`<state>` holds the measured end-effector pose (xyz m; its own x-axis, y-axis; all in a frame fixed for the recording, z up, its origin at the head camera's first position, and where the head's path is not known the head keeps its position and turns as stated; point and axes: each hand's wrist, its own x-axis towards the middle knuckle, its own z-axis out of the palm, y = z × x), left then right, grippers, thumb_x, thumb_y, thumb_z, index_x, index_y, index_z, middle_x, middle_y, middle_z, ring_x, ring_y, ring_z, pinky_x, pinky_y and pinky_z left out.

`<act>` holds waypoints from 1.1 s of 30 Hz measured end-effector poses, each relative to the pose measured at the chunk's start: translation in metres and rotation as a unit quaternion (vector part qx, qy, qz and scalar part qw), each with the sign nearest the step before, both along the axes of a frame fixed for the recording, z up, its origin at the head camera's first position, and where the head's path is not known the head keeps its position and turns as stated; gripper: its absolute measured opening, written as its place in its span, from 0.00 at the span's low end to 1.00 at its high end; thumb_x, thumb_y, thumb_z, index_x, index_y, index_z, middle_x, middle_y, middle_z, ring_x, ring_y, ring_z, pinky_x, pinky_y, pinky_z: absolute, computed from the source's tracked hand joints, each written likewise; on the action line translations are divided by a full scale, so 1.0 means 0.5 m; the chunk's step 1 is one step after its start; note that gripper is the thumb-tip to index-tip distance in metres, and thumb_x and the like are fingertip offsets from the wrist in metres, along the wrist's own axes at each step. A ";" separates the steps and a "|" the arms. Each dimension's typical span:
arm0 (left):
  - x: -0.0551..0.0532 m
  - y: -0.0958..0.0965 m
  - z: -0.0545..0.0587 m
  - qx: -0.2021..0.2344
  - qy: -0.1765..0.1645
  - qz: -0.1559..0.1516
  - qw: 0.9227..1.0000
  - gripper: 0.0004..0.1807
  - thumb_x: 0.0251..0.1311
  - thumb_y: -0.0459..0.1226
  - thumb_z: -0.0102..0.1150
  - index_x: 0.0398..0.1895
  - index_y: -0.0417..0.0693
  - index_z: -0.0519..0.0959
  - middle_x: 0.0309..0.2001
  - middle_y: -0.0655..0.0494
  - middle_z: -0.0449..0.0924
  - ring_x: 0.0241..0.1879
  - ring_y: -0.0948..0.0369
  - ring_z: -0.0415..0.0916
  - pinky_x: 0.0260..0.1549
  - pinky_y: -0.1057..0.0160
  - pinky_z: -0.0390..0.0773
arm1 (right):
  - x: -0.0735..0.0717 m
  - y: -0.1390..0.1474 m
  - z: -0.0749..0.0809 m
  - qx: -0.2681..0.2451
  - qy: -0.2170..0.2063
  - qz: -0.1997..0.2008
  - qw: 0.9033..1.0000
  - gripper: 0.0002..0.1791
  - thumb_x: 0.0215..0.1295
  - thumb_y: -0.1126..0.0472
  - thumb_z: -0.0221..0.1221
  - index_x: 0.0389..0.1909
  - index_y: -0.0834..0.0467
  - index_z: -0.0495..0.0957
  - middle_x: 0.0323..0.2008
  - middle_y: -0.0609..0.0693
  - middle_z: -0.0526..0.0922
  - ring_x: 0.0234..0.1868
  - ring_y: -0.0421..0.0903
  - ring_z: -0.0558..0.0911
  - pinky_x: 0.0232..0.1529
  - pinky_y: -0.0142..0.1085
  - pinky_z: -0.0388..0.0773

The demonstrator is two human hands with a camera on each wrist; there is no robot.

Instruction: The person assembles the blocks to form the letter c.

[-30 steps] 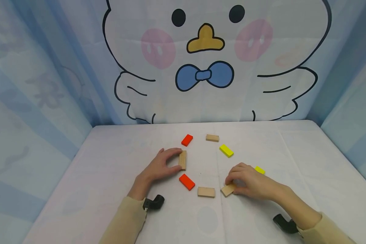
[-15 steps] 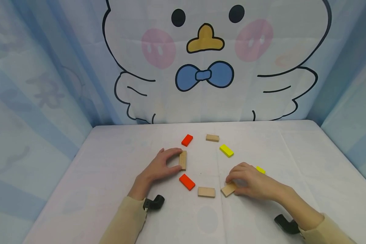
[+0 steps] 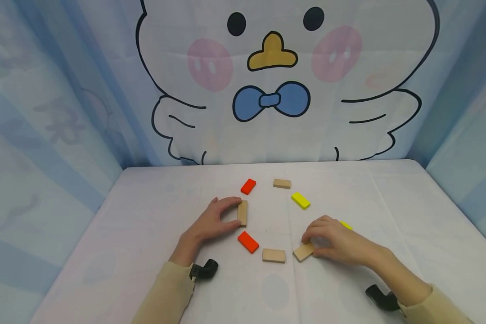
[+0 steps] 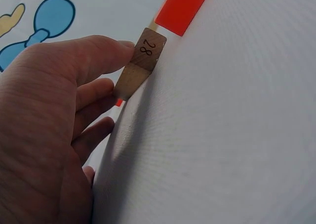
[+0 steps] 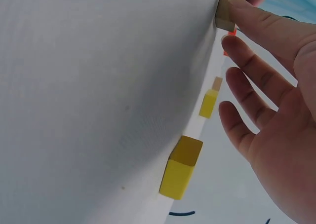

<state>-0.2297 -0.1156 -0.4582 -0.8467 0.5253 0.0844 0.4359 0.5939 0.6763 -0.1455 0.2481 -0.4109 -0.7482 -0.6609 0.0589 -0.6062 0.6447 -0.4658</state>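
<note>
Left hand [image 3: 213, 219] pinches a plain wooden rectangular block [image 3: 243, 213] on the white cloth-covered table [image 3: 105, 252]; right hand [image 3: 335, 240] pinches a second wooden block [image 3: 302, 252]. A red rectangular block [image 3: 248, 186] lies beyond the first, another red block [image 3: 248, 242] on its near side. A third wooden block [image 3: 273, 255] lies between the hands. Far side: a fourth wooden block [image 3: 281, 183], near a yellow rectangular block [image 3: 300, 200]. A second yellow block [image 3: 346, 225] is partly hidden behind the right hand.
</note>
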 end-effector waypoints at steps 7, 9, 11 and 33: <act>-0.001 0.001 -0.002 -0.006 0.002 0.003 1.000 0.32 0.63 0.45 0.65 0.70 0.50 0.72 0.70 0.52 0.70 0.71 0.55 0.62 0.75 0.47 0.38 | 0.003 0.021 0.010 0.003 0.021 -0.027 0.999 0.21 0.54 0.64 0.74 0.47 0.44 0.84 0.49 0.36 0.80 0.54 0.47 0.74 0.56 0.52 0.73; -0.001 0.001 -0.001 -0.006 0.002 0.005 1.000 0.32 0.62 0.45 0.65 0.70 0.50 0.72 0.70 0.53 0.70 0.71 0.55 0.62 0.75 0.47 0.38 | 0.004 0.029 0.013 0.005 0.021 -0.039 0.999 0.20 0.55 0.64 0.74 0.48 0.45 0.84 0.49 0.37 0.80 0.54 0.48 0.74 0.56 0.51 0.73; 0.000 0.001 0.000 -0.007 0.002 0.006 1.000 0.32 0.62 0.45 0.65 0.70 0.50 0.72 0.70 0.53 0.70 0.71 0.54 0.63 0.75 0.47 0.38 | 0.004 0.036 0.016 0.003 0.020 -0.055 0.998 0.20 0.55 0.63 0.74 0.49 0.46 0.84 0.50 0.37 0.80 0.54 0.47 0.74 0.55 0.51 0.74; -0.004 -0.002 -0.003 -0.006 0.001 0.001 1.000 0.32 0.63 0.45 0.64 0.70 0.49 0.72 0.70 0.52 0.70 0.71 0.55 0.63 0.74 0.46 0.38 | -0.001 0.120 0.005 0.010 0.026 -0.176 0.984 0.20 0.55 0.62 0.74 0.49 0.56 0.83 0.50 0.52 0.80 0.53 0.59 0.76 0.54 0.62 0.74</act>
